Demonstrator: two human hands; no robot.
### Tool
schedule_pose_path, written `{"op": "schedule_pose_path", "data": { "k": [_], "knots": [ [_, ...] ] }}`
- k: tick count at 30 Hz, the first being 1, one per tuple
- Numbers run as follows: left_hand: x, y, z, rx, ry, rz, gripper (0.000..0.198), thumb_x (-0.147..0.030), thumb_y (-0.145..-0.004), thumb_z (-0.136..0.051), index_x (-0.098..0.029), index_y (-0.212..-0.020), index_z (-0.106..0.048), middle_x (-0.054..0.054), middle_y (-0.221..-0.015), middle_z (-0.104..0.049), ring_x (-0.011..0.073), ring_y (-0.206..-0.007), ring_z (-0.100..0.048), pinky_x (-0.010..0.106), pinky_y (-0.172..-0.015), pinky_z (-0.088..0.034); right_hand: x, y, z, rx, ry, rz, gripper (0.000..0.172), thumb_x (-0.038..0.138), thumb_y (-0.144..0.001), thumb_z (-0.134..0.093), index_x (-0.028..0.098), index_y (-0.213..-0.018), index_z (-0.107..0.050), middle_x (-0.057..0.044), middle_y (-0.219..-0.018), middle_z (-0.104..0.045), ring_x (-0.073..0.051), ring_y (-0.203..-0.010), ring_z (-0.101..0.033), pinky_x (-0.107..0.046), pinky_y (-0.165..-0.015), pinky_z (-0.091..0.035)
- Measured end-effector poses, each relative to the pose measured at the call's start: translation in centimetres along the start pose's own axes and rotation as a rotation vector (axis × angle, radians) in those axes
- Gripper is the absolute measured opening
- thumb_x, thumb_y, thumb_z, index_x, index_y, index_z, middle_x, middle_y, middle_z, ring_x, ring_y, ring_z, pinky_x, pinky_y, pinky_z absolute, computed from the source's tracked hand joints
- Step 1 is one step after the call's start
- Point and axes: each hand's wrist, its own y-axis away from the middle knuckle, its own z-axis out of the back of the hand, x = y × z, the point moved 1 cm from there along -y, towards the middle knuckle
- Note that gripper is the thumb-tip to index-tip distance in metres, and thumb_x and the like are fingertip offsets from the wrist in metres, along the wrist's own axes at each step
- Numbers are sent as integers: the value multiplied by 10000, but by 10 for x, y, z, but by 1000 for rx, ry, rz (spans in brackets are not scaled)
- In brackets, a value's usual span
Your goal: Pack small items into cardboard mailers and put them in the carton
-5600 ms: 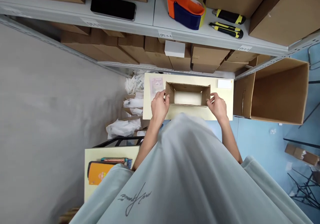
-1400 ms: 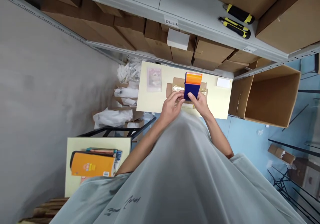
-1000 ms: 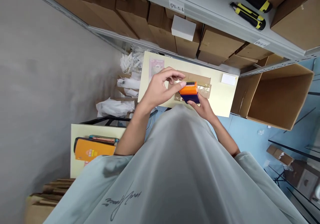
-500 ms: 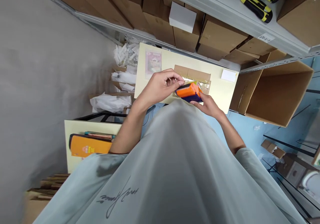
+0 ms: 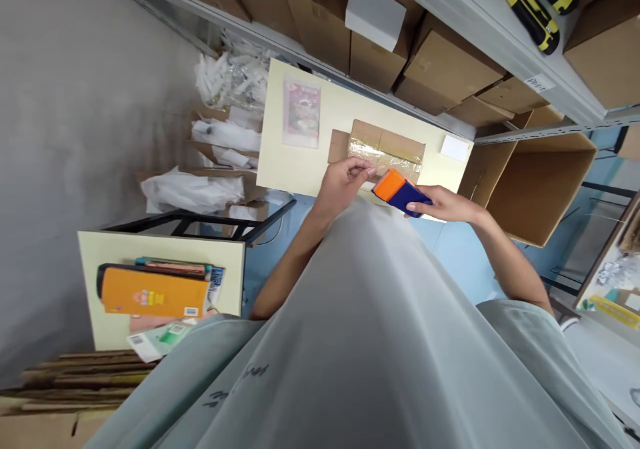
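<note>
My right hand (image 5: 440, 203) is wrapped round the dark blue end of an orange-and-blue tape dispenser (image 5: 403, 192), whose orange end points left. Just left of that orange end, my left hand (image 5: 345, 181) is closed in a pinch of thumb and fingers. What it pinches, if anything, is too small to make out. Behind both hands a cardboard box (image 5: 387, 143) with shiny clear tape across it lies on the cream tabletop (image 5: 295, 165). A brown cardboard flap (image 5: 339, 145) shows at its left.
A pink printed packet (image 5: 301, 112) and a white card (image 5: 455, 147) lie on the tabletop. A large open carton (image 5: 540, 185) stands at the right. Above runs a shelf holding cutter knives (image 5: 533, 15). Orange book (image 5: 155, 292) and others sit on a lower-left table.
The dispenser has turned in my right hand, its orange end now facing left. My left hand has moved slightly away from it. The view has shifted, showing more of the box and lower-left table.
</note>
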Motion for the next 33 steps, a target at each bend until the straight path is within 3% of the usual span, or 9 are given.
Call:
{"op": "schedule_pose_path", "data": {
  "k": [3,6,12,23,33],
  "knots": [
    [11,-15,27,-132,27,15,249,-441,-946,-878,-210,-943,-783,31,-822,-748,203,-790,-737,334,-766,-655,9,16,27,163,-75,-153,721,918,-926,-709,227,-1111,-792,-87,-1060,-892,-283,-950,-815,-366,-801,-626],
    [29,-39,49,-226,99,15,265,-442,-943,-887,-210,-964,-762,29,-851,-747,189,-801,-733,325,-778,-665,9,21,57,169,-37,-263,754,966,-864,-732,225,-987,-787,-114,-1011,-881,-282,-944,-819,-380,-813,-644],
    [66,-83,40,-200,212,78,254,-383,-926,-901,-232,-915,-698,30,-905,-753,181,-973,-771,332,-997,-667,-3,-16,94,155,19,-343,756,966,-785,-820,233,-970,-816,-131,-962,-862,-299,-931,-831,-474,-889,-703],
    [94,-87,42,-252,269,249,265,-328,-858,-947,-223,-856,-702,3,-771,-714,145,-758,-733,279,-790,-681,-50,-78,92,295,-24,-381,775,969,-663,-900,216,-835,-838,-113,-864,-870,-322,-890,-839,-465,-926,-687],
    [126,-97,40,-257,188,338,140,-250,-873,-869,-182,-871,-747,29,-792,-746,144,-730,-699,292,-790,-635,-42,-83,88,318,-24,-418,779,950,-708,-898,199,-898,-820,-139,-921,-871,-344,-971,-846,-479,-996,-683]
  ]
}}
